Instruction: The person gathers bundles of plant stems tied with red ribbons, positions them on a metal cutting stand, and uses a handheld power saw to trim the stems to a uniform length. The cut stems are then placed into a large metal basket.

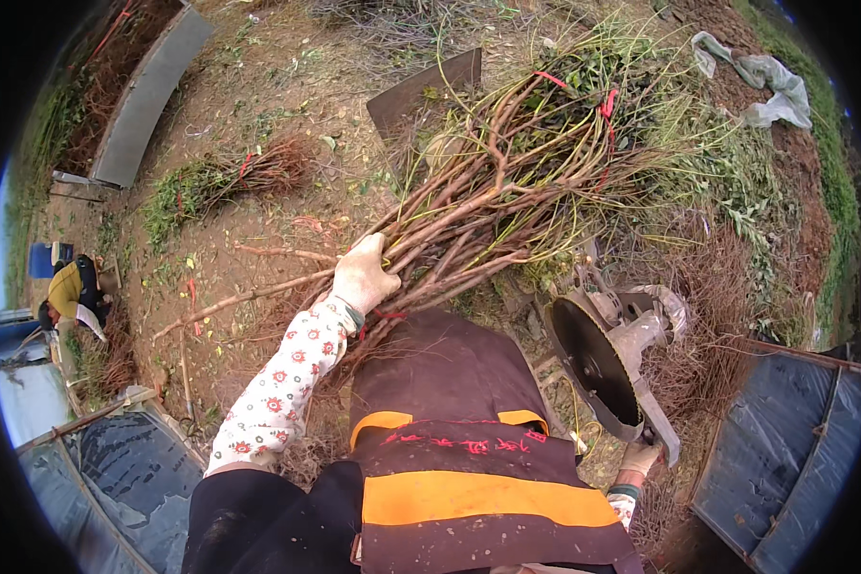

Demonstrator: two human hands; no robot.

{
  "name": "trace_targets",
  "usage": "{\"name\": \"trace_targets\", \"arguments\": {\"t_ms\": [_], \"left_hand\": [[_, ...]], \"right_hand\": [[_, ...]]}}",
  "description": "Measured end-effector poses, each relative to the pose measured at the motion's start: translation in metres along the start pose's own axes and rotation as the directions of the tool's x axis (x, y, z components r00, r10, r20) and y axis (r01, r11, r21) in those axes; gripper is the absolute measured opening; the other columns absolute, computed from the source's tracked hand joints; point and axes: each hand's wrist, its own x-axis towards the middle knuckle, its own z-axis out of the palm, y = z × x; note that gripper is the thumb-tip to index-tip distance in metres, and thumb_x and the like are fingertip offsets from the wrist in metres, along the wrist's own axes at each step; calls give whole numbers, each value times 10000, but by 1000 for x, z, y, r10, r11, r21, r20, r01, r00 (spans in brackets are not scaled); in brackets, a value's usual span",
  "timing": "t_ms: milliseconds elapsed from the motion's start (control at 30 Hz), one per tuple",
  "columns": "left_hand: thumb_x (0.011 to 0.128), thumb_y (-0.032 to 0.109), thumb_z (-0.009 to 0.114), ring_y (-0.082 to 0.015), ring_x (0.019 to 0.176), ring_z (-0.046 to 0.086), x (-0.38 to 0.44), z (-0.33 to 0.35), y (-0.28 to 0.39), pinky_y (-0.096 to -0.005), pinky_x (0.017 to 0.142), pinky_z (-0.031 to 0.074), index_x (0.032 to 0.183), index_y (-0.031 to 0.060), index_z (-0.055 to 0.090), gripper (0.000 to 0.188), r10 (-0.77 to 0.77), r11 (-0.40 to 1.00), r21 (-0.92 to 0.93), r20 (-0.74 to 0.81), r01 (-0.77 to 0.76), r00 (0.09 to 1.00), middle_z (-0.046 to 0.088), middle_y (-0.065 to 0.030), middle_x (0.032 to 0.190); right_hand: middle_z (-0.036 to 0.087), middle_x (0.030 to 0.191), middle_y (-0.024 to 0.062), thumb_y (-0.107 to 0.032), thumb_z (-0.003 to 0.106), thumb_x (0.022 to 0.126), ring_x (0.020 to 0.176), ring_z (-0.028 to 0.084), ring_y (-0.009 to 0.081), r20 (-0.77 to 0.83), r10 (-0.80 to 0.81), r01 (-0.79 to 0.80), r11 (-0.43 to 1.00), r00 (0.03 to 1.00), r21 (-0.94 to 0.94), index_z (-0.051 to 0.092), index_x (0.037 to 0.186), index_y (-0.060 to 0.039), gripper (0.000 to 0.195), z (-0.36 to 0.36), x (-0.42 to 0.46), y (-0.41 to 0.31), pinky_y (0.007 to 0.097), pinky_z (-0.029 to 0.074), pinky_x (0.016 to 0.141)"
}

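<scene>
My left hand [364, 274], in a pale work glove with a floral sleeve cover, grips a large bundle of saplings [466, 215] near its lower stem ends. The bundle lies slanted above my lap, its leafy green tops towards the upper right. Red ties [608, 107] show among the tops, and another red tie [391, 314] sits just right of my hand. At the lower right my gloved right hand [638, 459] is around the handle end of a cut-off saw [635, 344]. The round saw blade [594, 362] stands apart from the stems. Whether it spins I cannot tell.
A smaller tied sapling bundle [237, 176] lies on the soil. A brown board [423, 93] stands behind the large bundle, and a grey panel [154, 93] at upper left. Film-covered frames [789, 445] flank me. Another person [79, 287] bends at far left.
</scene>
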Motion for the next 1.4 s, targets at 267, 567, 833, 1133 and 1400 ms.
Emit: {"name": "trace_targets", "arguments": {"t_ms": [267,567,833,1133,1400], "left_hand": [[693,186,812,-389,1029,658,-2,-7,11,-465,874,545,1145,33,558,540,-64,996,60,2,64,998,645,-190,1093],[634,134,763,-402,998,672,38,-31,-28,-439,884,527,1127,-34,594,547,-61,993,-91,122,72,991,680,-250,1005],[637,124,754,-292,919,680,50,-53,-34,-376,877,531,1166,-24,578,576,-106,993,-23,219,113,970,681,-216,983],[623,123,762,-244,927,640,73,-42,-72,-357,867,516,1139,-22,554,575,-79,992,-76,268,103,960,653,-202,990],[636,112,748,-271,866,580,85,-39,-87,-376,834,499,1072,-16,535,502,-32,997,-60,274,50,961,572,-177,911]], "right_hand": [[589,1381,96,-251,581,1044,1236,563,191,-62,-99,101,994,993,33,526,1409,-17,437,120,-96,-216,347,449,1071],[642,1260,130,-179,814,843,1168,604,236,524,-139,395,818,840,-417,613,1271,-14,501,62,-20,-229,409,470,1019],[638,1242,135,-512,863,741,1131,625,269,558,-290,450,876,777,-172,634,1244,42,782,185,-72,-309,382,492,970],[672,941,178,-649,758,805,814,699,315,569,-397,525,848,720,-73,566,1028,39,749,156,-28,-251,388,574,691],[658,1011,207,-750,679,808,880,686,301,300,-388,420,906,872,-49,562,1049,19,815,77,-30,-174,417,578,780]]}}
